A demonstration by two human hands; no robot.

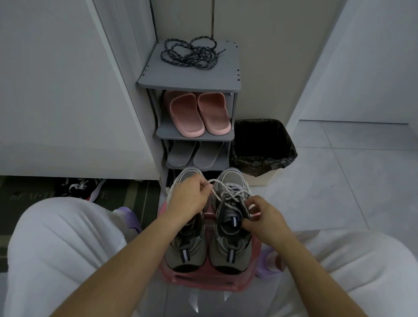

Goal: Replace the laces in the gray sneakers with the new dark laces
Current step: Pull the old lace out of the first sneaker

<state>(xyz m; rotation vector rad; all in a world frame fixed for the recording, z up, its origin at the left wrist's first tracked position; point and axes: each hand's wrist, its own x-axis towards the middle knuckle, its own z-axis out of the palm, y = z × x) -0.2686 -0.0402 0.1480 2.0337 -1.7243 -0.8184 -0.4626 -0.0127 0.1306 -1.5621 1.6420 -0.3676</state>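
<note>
Two gray sneakers stand side by side on a pink stool [205,279], toes pointing away from me. The right sneaker [231,238] still carries its old white lace [228,192]. My left hand [188,197] pinches one end of that white lace above the left sneaker [185,251]. My right hand [264,219] grips the lace at the right sneaker's upper eyelets. The new dark laces [191,52] lie in a loose tangle on top of the gray shoe rack [188,80], far from both hands.
The rack holds pink slippers [197,113] and gray slippers [194,155] on lower shelves. A bin with a black liner [262,147] stands right of it. A dark mat [61,191] with a black shoe lies at left. My knees in white trousers flank the stool.
</note>
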